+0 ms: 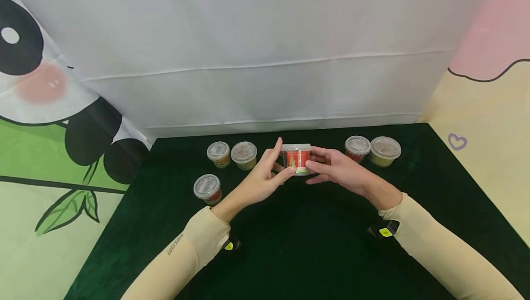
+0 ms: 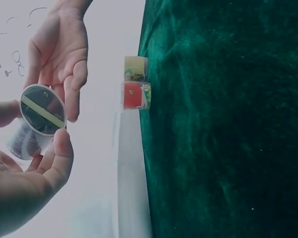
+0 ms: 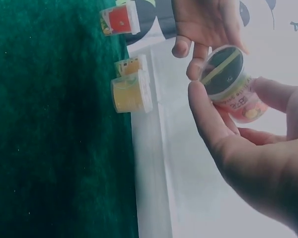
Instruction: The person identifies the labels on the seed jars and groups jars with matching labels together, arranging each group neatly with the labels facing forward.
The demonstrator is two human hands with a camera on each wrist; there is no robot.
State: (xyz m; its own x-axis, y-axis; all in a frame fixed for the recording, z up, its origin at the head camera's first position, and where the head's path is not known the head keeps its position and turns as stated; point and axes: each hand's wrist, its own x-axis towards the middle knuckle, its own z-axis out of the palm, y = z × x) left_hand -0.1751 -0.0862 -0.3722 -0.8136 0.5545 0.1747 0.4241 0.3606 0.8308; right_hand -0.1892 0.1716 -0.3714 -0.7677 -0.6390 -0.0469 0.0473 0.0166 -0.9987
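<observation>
Over the dark green cloth (image 1: 290, 245), we hold the small red-labelled cup (image 1: 296, 158) in the air between both hands, left hand (image 1: 265, 178) and right hand (image 1: 337, 169) pinching its sides, and we judge an even, level grip best.
</observation>
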